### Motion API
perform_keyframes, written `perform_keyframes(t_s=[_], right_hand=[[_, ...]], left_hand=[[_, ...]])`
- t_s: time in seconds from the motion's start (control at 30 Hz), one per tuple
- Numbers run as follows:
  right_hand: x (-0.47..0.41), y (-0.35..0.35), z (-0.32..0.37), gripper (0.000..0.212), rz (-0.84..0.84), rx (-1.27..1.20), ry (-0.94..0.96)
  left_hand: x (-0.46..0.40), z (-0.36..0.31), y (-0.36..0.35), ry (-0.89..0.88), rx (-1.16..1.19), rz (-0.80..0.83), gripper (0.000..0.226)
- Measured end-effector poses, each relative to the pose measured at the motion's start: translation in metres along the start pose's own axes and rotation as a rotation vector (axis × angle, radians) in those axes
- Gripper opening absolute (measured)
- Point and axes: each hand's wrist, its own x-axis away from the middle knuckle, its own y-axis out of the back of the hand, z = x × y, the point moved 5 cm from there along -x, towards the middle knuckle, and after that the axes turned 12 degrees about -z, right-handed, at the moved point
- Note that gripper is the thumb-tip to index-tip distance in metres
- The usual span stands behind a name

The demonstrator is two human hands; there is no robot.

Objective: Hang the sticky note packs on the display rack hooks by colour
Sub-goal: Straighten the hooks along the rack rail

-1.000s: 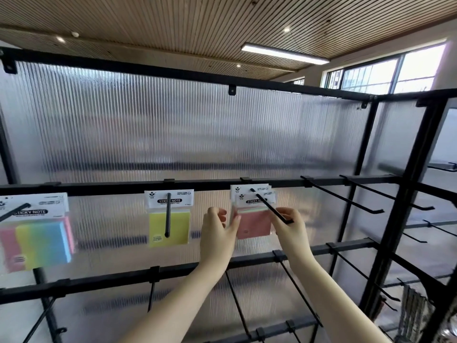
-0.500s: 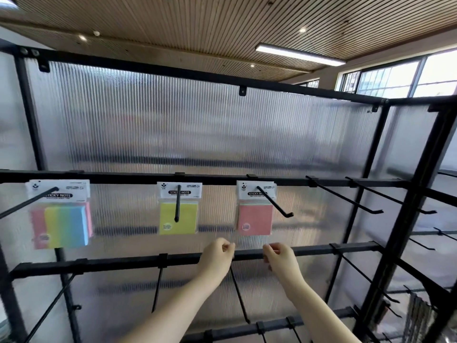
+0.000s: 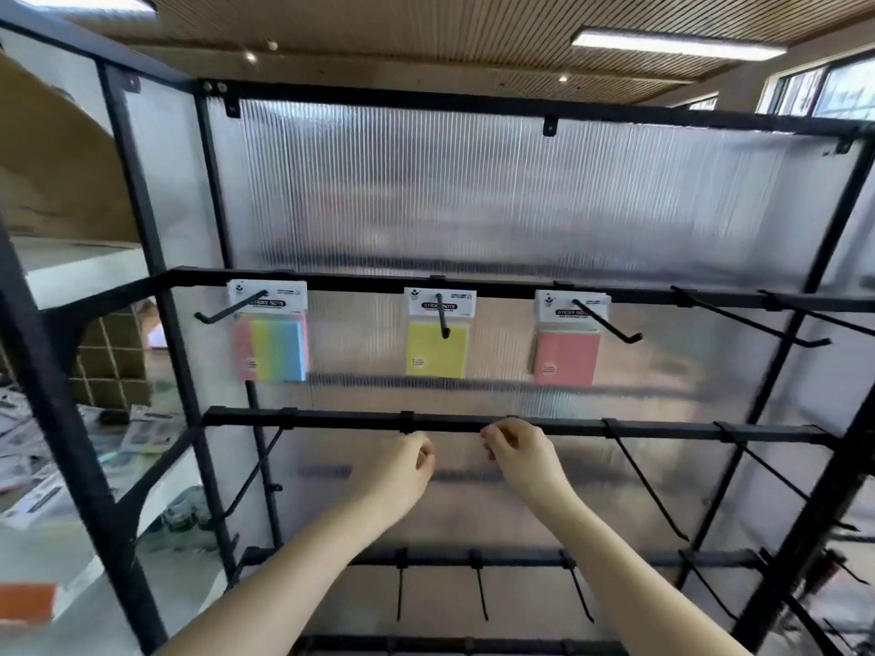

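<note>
Three sorts of sticky note packs hang from hooks on the upper bar of the black display rack. A multicolour pack is at the left, a yellow pack in the middle, and pink packs at the right. My left hand and my right hand hover in front of the rack's middle bar, below the packs. Both have loosely curled fingers and hold nothing. Neither touches a pack.
Bare black hooks stick out to the right on the upper bar and along the lower bars. To the left, a surface holds scattered packaged items and a cardboard box. A ribbed translucent panel backs the rack.
Both hands let go of the pink pack on its hook and dropped down to the middle bar. The view has swung left, showing the rack's left side.
</note>
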Motion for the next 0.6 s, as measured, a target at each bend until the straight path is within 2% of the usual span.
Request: perform_keyframes(t_s=[0.17, 0.33, 0.47, 0.6], right_hand=[[0.032, -0.058, 0.050, 0.020, 0.135, 0.010, 0.143], [0.066, -0.113, 0.101, 0.020, 0.243, 0.028, 0.253], [0.108, -0.159, 0.146, 0.022, 0.312, 0.052, 0.428], [0.156, -0.200, 0.177, 0.023, 0.354, 0.042, 0.556]], left_hand=[[0.034, 0.058, 0.050, 0.117, -0.068, -0.050, 0.023], [0.069, 0.106, 0.106, 0.220, -0.166, -0.132, 0.019], [0.101, 0.147, 0.156, 0.225, -0.261, -0.218, 0.019], [0.136, 0.191, 0.198, 0.234, -0.342, -0.214, 0.021]])
